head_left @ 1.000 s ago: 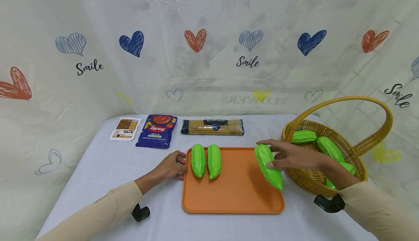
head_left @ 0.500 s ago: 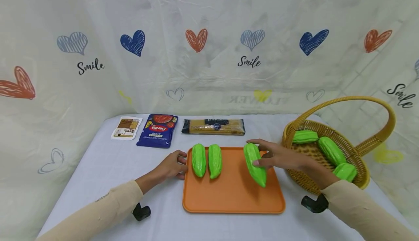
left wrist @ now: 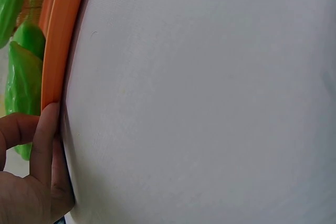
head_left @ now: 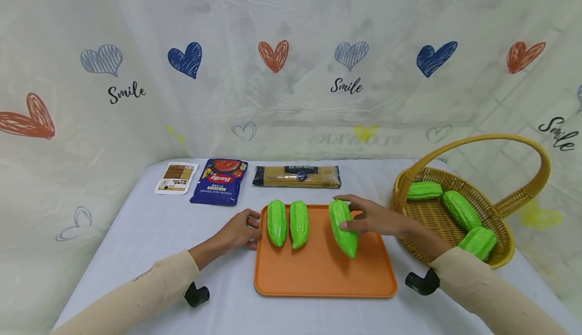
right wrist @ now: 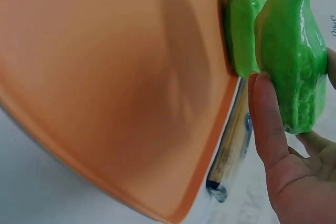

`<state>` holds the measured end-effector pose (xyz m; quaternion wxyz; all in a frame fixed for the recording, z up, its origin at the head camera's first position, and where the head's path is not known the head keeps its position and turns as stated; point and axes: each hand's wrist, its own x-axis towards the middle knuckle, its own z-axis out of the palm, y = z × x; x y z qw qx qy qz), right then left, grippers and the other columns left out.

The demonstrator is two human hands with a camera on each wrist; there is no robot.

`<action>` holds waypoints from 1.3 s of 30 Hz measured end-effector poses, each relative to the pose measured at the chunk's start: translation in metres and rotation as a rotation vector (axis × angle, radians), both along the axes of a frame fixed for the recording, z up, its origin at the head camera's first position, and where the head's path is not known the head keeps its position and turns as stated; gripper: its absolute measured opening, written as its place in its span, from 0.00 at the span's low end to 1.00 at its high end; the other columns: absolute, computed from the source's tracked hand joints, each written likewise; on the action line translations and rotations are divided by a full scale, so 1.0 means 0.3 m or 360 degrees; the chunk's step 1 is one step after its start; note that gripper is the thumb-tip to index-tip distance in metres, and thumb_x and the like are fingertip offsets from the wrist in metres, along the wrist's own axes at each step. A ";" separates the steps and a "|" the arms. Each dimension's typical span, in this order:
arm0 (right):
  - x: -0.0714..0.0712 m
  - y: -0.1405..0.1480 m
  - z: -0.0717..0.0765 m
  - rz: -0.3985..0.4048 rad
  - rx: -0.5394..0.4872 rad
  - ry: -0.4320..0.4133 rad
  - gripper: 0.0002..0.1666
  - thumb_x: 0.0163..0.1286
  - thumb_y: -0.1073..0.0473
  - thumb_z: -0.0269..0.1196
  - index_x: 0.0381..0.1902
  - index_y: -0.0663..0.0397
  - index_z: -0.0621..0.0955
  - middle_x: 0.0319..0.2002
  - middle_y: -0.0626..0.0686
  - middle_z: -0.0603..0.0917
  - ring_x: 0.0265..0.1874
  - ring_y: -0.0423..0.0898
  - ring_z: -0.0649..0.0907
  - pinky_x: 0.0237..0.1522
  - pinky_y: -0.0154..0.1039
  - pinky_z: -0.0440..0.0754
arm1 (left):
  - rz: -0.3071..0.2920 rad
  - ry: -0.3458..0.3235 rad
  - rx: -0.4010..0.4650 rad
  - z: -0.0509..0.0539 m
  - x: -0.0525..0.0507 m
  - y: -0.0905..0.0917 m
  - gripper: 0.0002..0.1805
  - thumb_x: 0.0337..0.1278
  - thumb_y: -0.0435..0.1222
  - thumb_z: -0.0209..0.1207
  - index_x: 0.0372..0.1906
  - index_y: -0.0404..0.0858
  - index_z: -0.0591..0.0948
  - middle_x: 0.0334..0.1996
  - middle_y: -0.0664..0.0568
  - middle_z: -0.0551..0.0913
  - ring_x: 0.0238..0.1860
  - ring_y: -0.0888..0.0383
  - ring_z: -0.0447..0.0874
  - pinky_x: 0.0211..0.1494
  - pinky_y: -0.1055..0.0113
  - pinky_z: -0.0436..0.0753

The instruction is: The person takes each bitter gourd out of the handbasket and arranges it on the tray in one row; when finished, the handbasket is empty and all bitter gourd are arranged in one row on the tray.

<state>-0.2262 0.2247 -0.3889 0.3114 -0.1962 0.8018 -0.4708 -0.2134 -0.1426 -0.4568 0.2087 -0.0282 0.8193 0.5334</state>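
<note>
My right hand (head_left: 375,218) holds a bright green bitter melon (head_left: 342,229) between thumb and fingers, tilted above the right half of the orange tray (head_left: 318,274). Its shadow falls on the tray, and in the right wrist view the held bitter melon (right wrist: 294,61) has ridged, shiny skin. Two more bitter melons, a left one (head_left: 276,223) and a right one (head_left: 298,225), lie side by side at the tray's upper left. With bent fingers my left hand (head_left: 237,231) grips the tray's left edge; the left wrist view shows fingertips against the rim (left wrist: 58,51).
A wicker basket (head_left: 493,244) with a tall handle stands right of the tray, holding further bitter melons (head_left: 461,210). Behind the tray lie a pasta pack (head_left: 296,177), a blue sauce pouch (head_left: 220,182) and a small white-and-brown packet (head_left: 176,178).
My right hand has carried the bitter melon leftward over the tray, away from the basket and towards the two lying there. The left hand has stayed at the tray's edge.
</note>
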 end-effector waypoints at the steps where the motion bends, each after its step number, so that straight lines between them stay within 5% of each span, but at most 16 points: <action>1: -0.002 -0.004 -0.004 -0.0007 -0.0003 -0.0002 0.49 0.70 0.52 0.65 0.80 0.50 0.52 0.63 0.70 0.70 0.52 0.56 0.84 0.47 0.49 0.89 | 0.0001 -0.0002 -0.0003 0.000 0.000 0.000 0.31 0.53 0.26 0.63 0.64 0.31 0.70 0.48 0.42 0.77 0.40 0.53 0.83 0.34 0.62 0.91; 21: -0.052 -0.062 -0.060 -0.0005 -0.0003 -0.0009 0.46 0.71 0.50 0.64 0.80 0.46 0.55 0.70 0.69 0.66 0.54 0.56 0.83 0.48 0.50 0.88 | -0.0003 0.0014 0.0041 -0.003 0.005 -0.006 0.31 0.51 0.26 0.62 0.64 0.30 0.70 0.47 0.42 0.76 0.39 0.53 0.83 0.34 0.61 0.92; 31: -0.077 -0.103 -0.087 -0.0016 0.0049 -0.0009 0.48 0.69 0.48 0.67 0.80 0.43 0.56 0.72 0.66 0.64 0.67 0.64 0.73 0.52 0.50 0.87 | 0.0005 0.0010 0.0033 -0.005 -0.002 -0.009 0.31 0.51 0.26 0.62 0.64 0.30 0.70 0.47 0.42 0.77 0.38 0.52 0.83 0.34 0.62 0.92; 39: -0.087 -0.137 -0.100 0.0008 0.0057 -0.0070 0.51 0.68 0.48 0.68 0.80 0.44 0.54 0.73 0.66 0.63 0.65 0.60 0.75 0.50 0.48 0.88 | -0.0002 0.0012 0.0018 -0.005 -0.003 -0.004 0.31 0.51 0.26 0.63 0.63 0.31 0.70 0.47 0.42 0.77 0.39 0.53 0.83 0.34 0.62 0.91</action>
